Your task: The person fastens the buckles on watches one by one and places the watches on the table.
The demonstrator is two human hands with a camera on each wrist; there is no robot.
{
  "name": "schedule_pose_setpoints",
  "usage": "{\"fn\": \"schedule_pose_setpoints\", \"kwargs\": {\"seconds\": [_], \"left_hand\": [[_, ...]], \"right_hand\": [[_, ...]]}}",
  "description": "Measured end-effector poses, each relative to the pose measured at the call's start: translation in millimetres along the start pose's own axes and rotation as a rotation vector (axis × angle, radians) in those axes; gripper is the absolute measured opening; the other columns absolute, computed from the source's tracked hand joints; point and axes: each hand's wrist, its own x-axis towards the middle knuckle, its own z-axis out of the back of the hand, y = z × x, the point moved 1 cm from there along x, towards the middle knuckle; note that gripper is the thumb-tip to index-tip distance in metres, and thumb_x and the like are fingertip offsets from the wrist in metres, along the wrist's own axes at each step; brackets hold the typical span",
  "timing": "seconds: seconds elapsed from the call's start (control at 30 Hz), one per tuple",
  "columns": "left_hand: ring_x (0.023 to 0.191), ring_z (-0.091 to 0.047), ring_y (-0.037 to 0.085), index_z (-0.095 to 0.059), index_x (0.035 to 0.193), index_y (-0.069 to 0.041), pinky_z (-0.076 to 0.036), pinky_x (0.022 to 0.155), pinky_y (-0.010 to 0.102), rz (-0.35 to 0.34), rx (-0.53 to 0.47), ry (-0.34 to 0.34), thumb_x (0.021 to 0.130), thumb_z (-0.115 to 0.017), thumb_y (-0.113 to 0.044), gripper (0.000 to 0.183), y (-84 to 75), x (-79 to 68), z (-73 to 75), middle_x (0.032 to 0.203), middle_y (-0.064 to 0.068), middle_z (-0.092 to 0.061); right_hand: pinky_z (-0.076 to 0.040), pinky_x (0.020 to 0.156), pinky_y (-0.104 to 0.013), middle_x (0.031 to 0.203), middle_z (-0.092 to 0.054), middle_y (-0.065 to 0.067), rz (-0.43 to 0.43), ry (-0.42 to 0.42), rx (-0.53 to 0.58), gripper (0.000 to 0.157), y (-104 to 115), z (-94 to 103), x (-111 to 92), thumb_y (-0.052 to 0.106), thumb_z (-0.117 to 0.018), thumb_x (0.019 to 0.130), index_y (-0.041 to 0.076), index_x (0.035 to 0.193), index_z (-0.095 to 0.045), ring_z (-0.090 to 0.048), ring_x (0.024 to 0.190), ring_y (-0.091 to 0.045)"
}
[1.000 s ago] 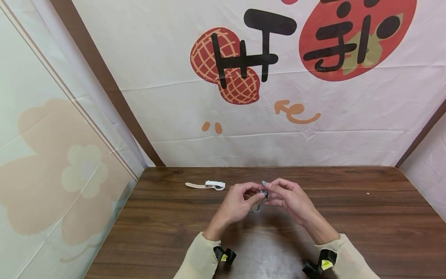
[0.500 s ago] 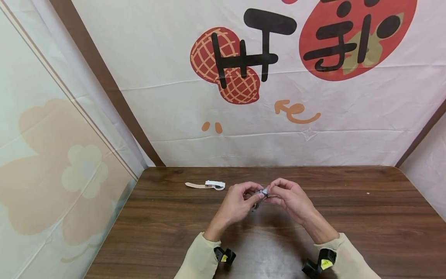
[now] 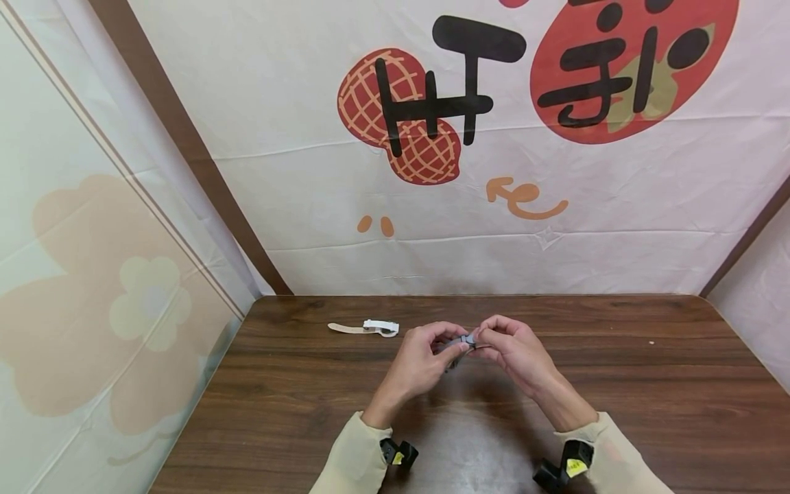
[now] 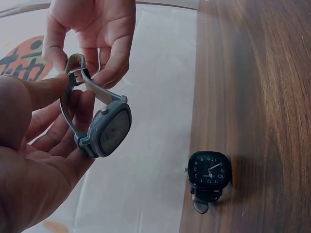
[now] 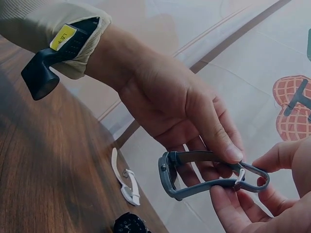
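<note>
A grey-blue wristwatch point(image 4: 114, 127) with a rounded-square case hangs between both hands above the table. My left hand point(image 3: 422, 360) holds its strap, thumb on the band close to the metal buckle point(image 5: 240, 178). With thumb and fingers, my right hand point(image 3: 515, 353) pinches the strap's end, which bends into a loop at the buckle in both wrist views. The band forms a ring from case to buckle. How far the strap passes through the buckle is hard to tell. In the head view, fingers cover most of the watch.
A white watch point(image 3: 381, 328) lies on the wooden table point(image 3: 278, 412), left of the hands. A black watch point(image 4: 210, 170) also lies there, shown in both wrist views. A printed cloth point(image 3: 296, 192) hangs behind the table's back edge.
One second ago the strap's tip stood up between the hands; it has since bent down at the buckle, with my right fingers on it. My left hand stays nearly still.
</note>
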Motion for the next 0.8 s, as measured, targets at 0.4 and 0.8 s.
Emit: {"fn": "schedule_pose_setpoints", "kwargs": {"seconds": [0.4, 0.8], "left_hand": [[0.083, -0.065, 0.007, -0.074, 0.103, -0.01, -0.054, 0.074, 0.024, -0.018, 0.027, -0.011, 0.089, -0.075, -0.012, 0.015, 1.1, 0.2, 0.2, 0.094, -0.001, -0.075], [0.08, -0.065, 0.012, -0.075, 0.104, -0.01, -0.053, 0.07, 0.024, -0.007, -0.059, -0.022, 0.087, -0.077, -0.012, 0.017, 3.1, -1.5, 0.0, 0.096, 0.001, -0.075]], "right_hand": [[-0.056, 0.088, -0.035, 0.091, -0.063, -0.003, -0.026, 0.021, 0.007, 0.004, -3.4, -0.3, 1.3, 0.0, -0.059, 0.094, 0.003, 0.09, -0.058, -0.063, 0.092, -0.017], [-0.053, 0.084, -0.026, 0.093, -0.062, 0.001, -0.071, 0.117, 0.027, 0.004, -7.3, 5.8, 2.6, 0.012, -0.059, 0.099, 0.013, 0.095, -0.061, -0.062, 0.088, -0.01]]}}
